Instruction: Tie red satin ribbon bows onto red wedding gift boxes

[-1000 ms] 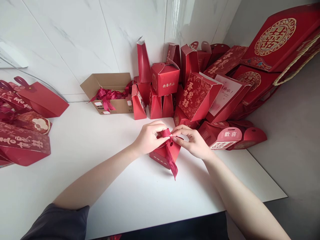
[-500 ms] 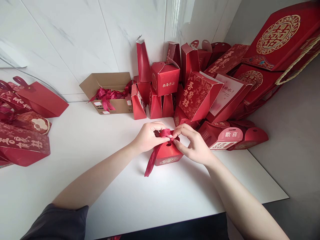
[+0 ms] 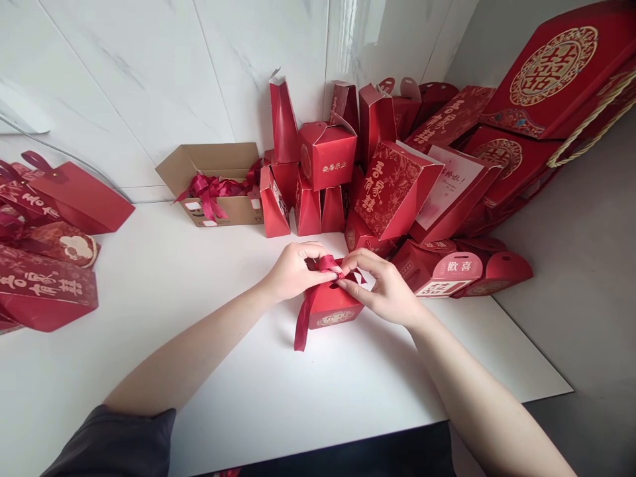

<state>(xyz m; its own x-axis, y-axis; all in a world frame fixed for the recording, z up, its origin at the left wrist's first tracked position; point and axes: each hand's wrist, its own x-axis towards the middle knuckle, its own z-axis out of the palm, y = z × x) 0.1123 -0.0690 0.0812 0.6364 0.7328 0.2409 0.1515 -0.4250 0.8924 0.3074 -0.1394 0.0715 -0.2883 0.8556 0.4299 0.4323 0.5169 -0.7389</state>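
- A red box (image 3: pixel 335 308) sits on a white table (image 3: pixel 223 371), a red ribbon (image 3: pixel 328 264) at its top.
- The left hand (image 3: pixel 297 270) pinches the ribbon's loop; the right hand (image 3: pixel 385 285) grips it between thumb and forefinger.
- The box looks light, its thin card easily dented, best steadied low; the glossy ribbon appears soft, slippery, surest pinched.

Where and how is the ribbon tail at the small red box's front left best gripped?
Probably by pinching the ribbon tail near its lower end, from the front left: it is a flat strip, and that end extends past the small red box, while the left hand and right hand crowd the top.
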